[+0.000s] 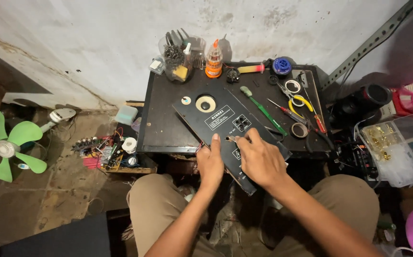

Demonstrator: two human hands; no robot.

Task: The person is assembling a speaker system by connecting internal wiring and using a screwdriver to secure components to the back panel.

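On the small dark desk (168,135) against the stained wall lies one black rectangular panel (216,116), set at a slant, its near end jutting over the desk's front edge above the person's knees. The panel carries one round hole, one small white disc, one white label and one square terminal block. The left hand (210,164) rests on the panel's near edge, fingers together and extended, holding nothing. The right hand (261,162) is beside it, nearly touching, fingers curled round a small metal part (230,139) pinched at the fingertips against the panel face.

Beside the panel lies one green-handled screwdriver (262,108), then one red-handled screwdriver (292,114) and one pair of yellow-handled scissors (298,101). I count two tape rolls: one whitish (292,86), one brown (299,130). Along the back stand two clear jars (180,57) packed with tools, one orange bottle (213,59) and one blue spool (281,65).

On the floor to the left sits one green fan (7,147) with four blades showing, and nearer the desk one cluster of circuit boards (102,150) with wires. To the right is one clear plastic box (397,147) of small brass-coloured parts.
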